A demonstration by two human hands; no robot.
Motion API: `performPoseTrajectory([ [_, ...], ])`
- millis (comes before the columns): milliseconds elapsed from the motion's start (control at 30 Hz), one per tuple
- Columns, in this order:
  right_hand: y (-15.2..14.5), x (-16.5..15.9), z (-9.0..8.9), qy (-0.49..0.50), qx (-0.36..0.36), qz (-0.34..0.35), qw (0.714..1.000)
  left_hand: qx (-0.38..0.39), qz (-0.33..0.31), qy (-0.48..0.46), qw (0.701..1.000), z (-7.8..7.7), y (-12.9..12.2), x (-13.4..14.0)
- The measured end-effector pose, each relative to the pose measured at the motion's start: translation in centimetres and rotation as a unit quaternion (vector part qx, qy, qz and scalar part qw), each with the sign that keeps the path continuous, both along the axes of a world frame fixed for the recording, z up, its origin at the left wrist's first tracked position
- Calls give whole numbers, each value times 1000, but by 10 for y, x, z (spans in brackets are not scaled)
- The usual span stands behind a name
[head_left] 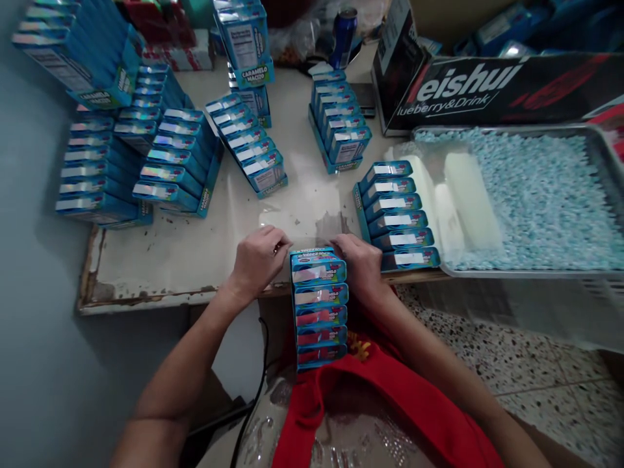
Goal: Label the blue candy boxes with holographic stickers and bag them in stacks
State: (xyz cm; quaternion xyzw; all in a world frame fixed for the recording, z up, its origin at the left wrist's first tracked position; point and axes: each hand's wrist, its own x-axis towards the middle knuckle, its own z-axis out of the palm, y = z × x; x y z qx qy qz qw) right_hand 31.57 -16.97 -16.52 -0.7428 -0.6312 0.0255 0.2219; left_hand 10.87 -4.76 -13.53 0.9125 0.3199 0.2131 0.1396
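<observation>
A blue display box [319, 312] of candy packs, labelled "Caramelo Macizo", stands between my forearms, near end against my red apron and far end at the table edge. My left hand [260, 260] is closed at the far left corner, fingertips pinched together. On the opposite corner, my right hand [359, 263] is also closed, with fingers curled and partly hidden. Whatever thin thing the fingertips may pinch cannot be made out. Just right of my right hand stands another filled display box [397, 214].
Filled display boxes stand on the table [170, 266], with stacked ones [92, 52] at the left. A metal tray [517, 273] of pale blue candies with white scoops lies right, before a black carton [502, 91]. A blue can [345, 39] stands at the back.
</observation>
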Motion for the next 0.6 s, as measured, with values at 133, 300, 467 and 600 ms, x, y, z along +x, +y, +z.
performPoseTrajectory([
  [133,-8,-3,27,43,4,-15,999,42,-8,36,998,33,-25,-1],
  [300,-23,-6,64,59,60,-25,996,46,55,-5,997,64,-54,-5],
  [467,-34,-10,86,100,88,-38,990,75,116,-10,990,74,-76,-4],
  [600,-48,-22,79,59,167,-45,983,168,131,-75,974,57,-93,-10],
])
